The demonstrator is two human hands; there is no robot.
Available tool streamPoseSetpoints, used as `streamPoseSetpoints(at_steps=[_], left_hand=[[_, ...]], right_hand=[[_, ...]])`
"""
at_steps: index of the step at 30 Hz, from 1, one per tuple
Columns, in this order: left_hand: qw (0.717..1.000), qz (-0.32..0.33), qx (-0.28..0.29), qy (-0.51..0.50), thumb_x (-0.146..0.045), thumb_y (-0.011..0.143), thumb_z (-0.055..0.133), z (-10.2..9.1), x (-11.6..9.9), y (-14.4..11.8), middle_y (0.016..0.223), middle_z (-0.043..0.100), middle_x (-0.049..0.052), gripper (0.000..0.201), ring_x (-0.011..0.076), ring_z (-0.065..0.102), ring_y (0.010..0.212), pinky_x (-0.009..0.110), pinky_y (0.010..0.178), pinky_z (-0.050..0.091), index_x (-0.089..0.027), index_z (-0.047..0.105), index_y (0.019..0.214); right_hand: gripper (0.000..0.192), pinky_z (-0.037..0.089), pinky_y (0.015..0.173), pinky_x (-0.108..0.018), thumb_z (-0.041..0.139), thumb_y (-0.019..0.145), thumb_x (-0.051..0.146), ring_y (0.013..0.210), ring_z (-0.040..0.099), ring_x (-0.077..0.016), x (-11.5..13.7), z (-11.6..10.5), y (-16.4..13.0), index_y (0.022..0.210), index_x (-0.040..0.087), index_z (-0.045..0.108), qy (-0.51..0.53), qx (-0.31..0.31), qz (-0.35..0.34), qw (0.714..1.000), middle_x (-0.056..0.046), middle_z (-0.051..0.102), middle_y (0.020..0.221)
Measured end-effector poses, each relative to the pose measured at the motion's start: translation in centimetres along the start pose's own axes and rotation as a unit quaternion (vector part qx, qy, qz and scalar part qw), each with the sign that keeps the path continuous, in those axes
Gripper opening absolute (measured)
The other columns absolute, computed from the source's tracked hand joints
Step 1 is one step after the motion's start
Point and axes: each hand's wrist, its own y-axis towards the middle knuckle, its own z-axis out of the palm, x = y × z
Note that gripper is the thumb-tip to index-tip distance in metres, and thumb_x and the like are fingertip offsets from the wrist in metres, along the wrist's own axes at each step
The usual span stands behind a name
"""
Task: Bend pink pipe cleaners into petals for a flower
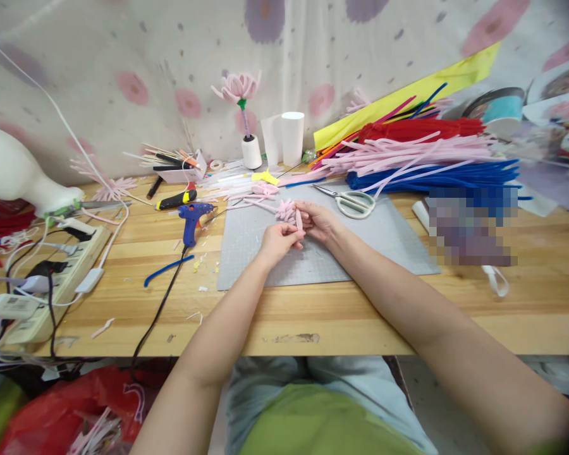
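Note:
My left hand [279, 240] and my right hand [317, 221] meet over a grey cutting mat [384, 243]. Both pinch a small pink pipe-cleaner flower piece [288, 210], with a bent pink petal [299, 220] between the fingertips. Its pink stem runs off to the left across the mat. White-handled scissors [353, 202] lie just right of my right hand. A blue hot-glue gun [192, 218] stands left of the mat, its black cord trailing off the table's front edge.
Piles of red, pink and blue pipe cleaners [427, 161] fill the back right. A finished pink flower [239, 88] stands on a spool by a white cup [293, 138]. A power strip [59, 278] with cables sits at left, a red bag [61, 411] below the table.

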Motion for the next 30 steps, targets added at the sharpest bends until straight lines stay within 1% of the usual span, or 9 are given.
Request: streamPoseSetpoints(at_steps=[6,11,13,15,18,20,22,24,30], left_hand=[[1.0,-0.022,-0.002,-0.016,-0.02,0.063,0.069,0.5,-0.4,-0.2,0.054,0.06,-0.001,0.013,0.0074,0.054,0.042,0.022,0.051,0.047,-0.012,0.058,0.063],[0.999,-0.019,-0.011,-0.023,-0.018,0.064,0.068,0.9,-0.6,-0.2,0.053,0.059,-0.002,0.013,0.0081,0.055,0.042,0.023,0.05,0.047,-0.012,0.057,0.062],[0.999,-0.016,-0.03,-0.028,-0.017,0.063,0.068,0.8,-0.7,-0.2,0.052,0.058,-0.002,0.013,0.0079,0.054,0.041,0.021,0.049,0.046,-0.012,0.056,0.063],[0.998,-0.014,-0.051,-0.026,-0.017,0.062,0.069,0.5,-0.6,-0.3,0.052,0.058,-0.003,0.014,0.0075,0.054,0.04,0.02,0.047,0.045,-0.013,0.055,0.063],[0.998,-0.017,-0.061,-0.016,-0.018,0.063,0.067,-0.1,-0.2,-0.3,0.053,0.059,-0.003,0.012,0.0068,0.054,0.04,0.019,0.046,0.044,-0.013,0.056,0.064],[0.998,-0.018,-0.061,-0.008,-0.019,0.063,0.067,-0.5,0.2,-0.2,0.056,0.06,-0.003,0.012,0.0067,0.054,0.041,0.019,0.047,0.045,-0.013,0.057,0.064],[0.998,-0.014,-0.055,0.01,-0.02,0.063,0.068,-0.7,0.5,-0.1,0.057,0.06,-0.002,0.012,0.0069,0.054,0.042,0.02,0.047,0.045,-0.013,0.058,0.064],[0.999,-0.008,-0.044,0.032,-0.019,0.063,0.068,-0.8,0.7,0.0,0.055,0.059,-0.003,0.011,0.0072,0.055,0.042,0.02,0.047,0.046,-0.013,0.059,0.065],[1.0,-0.007,-0.019,0.009,-0.018,0.065,0.067,-0.7,0.5,0.0,0.059,0.06,-0.002,0.011,0.0064,0.055,0.043,0.02,0.049,0.047,-0.013,0.059,0.07]], right_hand=[[0.016,0.008,0.032,-0.018,0.062,0.066,0.023,0.034,0.012,-0.0021,0.1,0.9,-0.1,0.059,0.015,0.051,-0.013,-0.085,-0.008,0.996,0.01,0.023,0.035],[0.011,0.009,0.034,-0.021,0.058,0.066,0.023,0.034,0.014,-0.0036,0.1,1.0,-0.1,0.06,0.016,0.053,-0.034,-0.122,-0.038,0.991,0.009,0.027,0.035],[0.015,0.008,0.035,-0.021,0.06,0.067,0.029,0.034,0.012,-0.0037,0.2,0.9,0.0,0.064,0.016,0.055,-0.07,-0.116,-0.051,0.989,0.01,0.024,0.036],[0.024,0.01,0.035,-0.021,0.061,0.07,0.039,0.035,0.015,-0.0035,0.5,0.8,0.0,0.07,0.016,0.059,-0.132,-0.111,-0.068,0.983,0.01,0.026,0.039],[0.032,0.021,0.037,-0.018,0.064,0.068,0.047,0.041,0.032,-0.0036,1.0,0.3,-0.1,0.073,0.015,0.063,-0.234,-0.112,-0.086,0.962,0.005,0.043,0.049],[0.031,0.031,0.044,-0.017,0.069,0.064,0.044,0.051,0.044,-0.0052,1.2,-0.2,-0.3,0.074,0.015,0.064,-0.27,-0.084,-0.079,0.956,0.002,0.054,0.059],[0.029,0.038,0.051,-0.018,0.072,0.062,0.04,0.059,0.051,-0.007,1.2,-0.7,-0.4,0.076,0.016,0.064,-0.276,-0.048,-0.073,0.957,0.0,0.061,0.068],[0.029,0.041,0.056,-0.02,0.073,0.06,0.038,0.061,0.053,-0.0079,1.2,-0.9,-0.4,0.076,0.017,0.063,-0.272,-0.031,-0.077,0.959,0.0,0.062,0.07],[0.032,0.041,0.057,-0.023,0.074,0.055,0.038,0.056,0.05,-0.0076,1.2,-0.4,-0.3,0.068,0.016,0.056,-0.254,-0.064,-0.093,0.961,0.002,0.058,0.062]])
